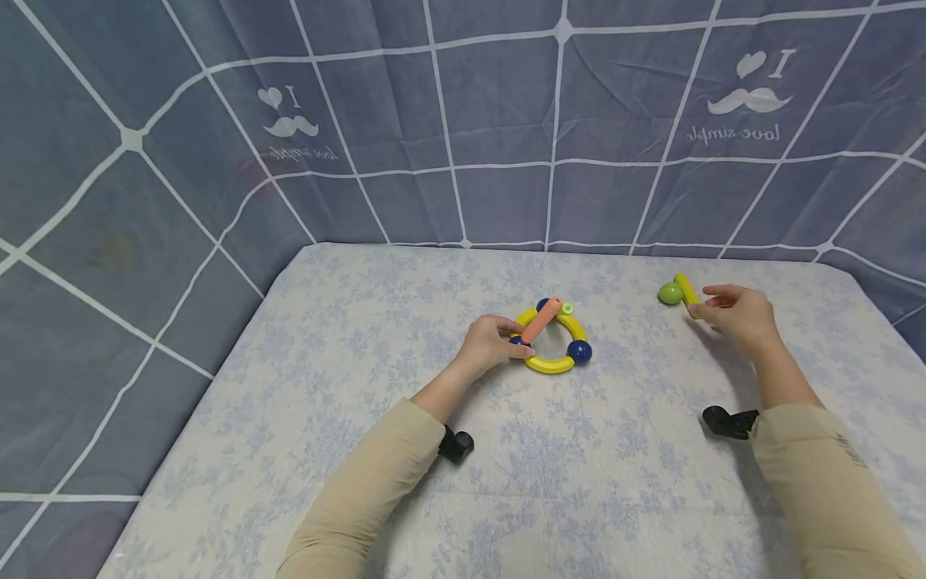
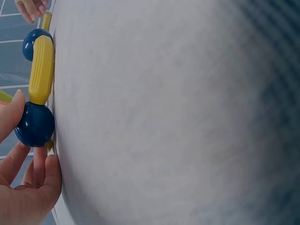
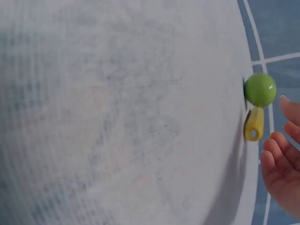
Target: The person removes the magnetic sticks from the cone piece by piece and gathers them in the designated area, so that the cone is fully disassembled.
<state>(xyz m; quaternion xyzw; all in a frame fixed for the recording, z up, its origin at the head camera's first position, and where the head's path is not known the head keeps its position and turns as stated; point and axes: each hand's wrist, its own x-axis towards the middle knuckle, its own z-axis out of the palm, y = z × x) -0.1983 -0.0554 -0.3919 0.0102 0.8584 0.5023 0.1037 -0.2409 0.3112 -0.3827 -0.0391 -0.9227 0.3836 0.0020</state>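
Near the middle of the table lies a ring of curved yellow rods (image 1: 550, 365) joined by blue balls (image 1: 579, 351). My left hand (image 1: 488, 342) pinches the ring's left blue ball (image 2: 35, 125) between thumb and fingers. From that ball an orange rod (image 1: 541, 322) slants up over the ring, and a small yellow-green rod end (image 1: 567, 308) shows beside its far tip. Farther right, my right hand (image 1: 745, 318) hovers at the near end of a straight yellow rod (image 1: 685, 288). Its fingers are loosely bent and apart from the rod in the right wrist view. A green ball (image 3: 260, 89) sits against this rod.
A pale tablecloth (image 1: 615, 482) with a blue floral pattern covers the table. Grey-blue curtain cloth (image 1: 499, 205) with white lines rises behind it and at the left. Black camera mounts (image 1: 727, 422) stick out from both sleeves, low over the table.
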